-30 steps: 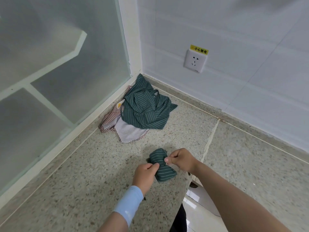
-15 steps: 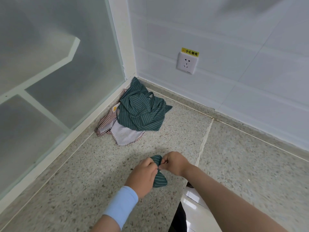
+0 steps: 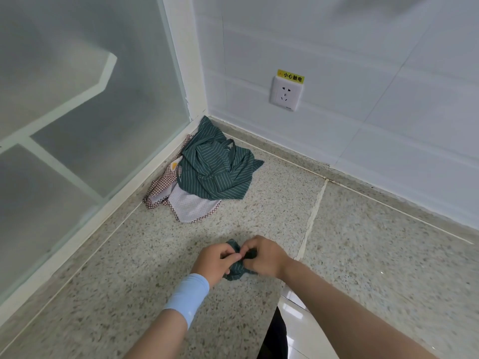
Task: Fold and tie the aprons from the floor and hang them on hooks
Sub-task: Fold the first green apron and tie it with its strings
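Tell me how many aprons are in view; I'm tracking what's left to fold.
3. A folded green striped bundle between the left hand and right hand; a loose green striped apron in the corner; a red checked apron under it. More may be hidden.

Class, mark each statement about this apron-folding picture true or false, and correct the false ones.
1. The left hand and right hand both grip the folded green bundle. True.
2. The striped apron in the corner lies beneath the checked apron. False: it lies on top of it.
3. A yellow label sits above the socket. True.
4. The blue sleeve is on the right forearm. False: it is on the left.
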Demonstrator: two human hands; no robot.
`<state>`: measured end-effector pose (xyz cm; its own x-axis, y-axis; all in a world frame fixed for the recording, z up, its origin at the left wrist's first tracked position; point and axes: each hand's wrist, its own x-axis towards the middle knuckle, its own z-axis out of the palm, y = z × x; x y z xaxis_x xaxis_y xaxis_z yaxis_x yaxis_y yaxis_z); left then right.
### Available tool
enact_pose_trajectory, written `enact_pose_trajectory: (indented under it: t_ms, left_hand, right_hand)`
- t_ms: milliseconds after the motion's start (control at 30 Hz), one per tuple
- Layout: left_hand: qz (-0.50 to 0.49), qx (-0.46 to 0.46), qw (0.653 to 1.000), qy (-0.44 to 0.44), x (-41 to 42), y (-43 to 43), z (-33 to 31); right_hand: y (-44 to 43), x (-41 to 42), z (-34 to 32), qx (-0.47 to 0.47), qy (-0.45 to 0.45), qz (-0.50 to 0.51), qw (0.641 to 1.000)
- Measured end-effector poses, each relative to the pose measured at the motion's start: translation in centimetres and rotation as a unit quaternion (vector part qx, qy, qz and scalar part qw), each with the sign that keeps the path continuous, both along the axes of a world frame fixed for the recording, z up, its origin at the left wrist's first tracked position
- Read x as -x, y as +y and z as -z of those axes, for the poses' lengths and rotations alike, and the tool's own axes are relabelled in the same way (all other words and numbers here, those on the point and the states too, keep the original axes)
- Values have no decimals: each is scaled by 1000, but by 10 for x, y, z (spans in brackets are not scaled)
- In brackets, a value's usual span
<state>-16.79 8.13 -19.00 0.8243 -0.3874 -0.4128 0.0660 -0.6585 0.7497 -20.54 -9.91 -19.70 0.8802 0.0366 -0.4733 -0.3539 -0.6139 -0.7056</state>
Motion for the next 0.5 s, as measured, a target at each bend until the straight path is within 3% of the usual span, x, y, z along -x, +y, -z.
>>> enact_pose_trajectory:
  t_ms: [167,333,500]
  left_hand:
    - [-9,3,1000,-14,3,-1,1]
    - [20,-46,995,-90,4,3,8]
    - [-48,-16,998,-30,24,9,25]
  right_hand:
    - [5,-1,5,6,-21,13,1000]
    - [6,0,2,14,-7,49,999]
    - [13,6,10,-51,21,88,995]
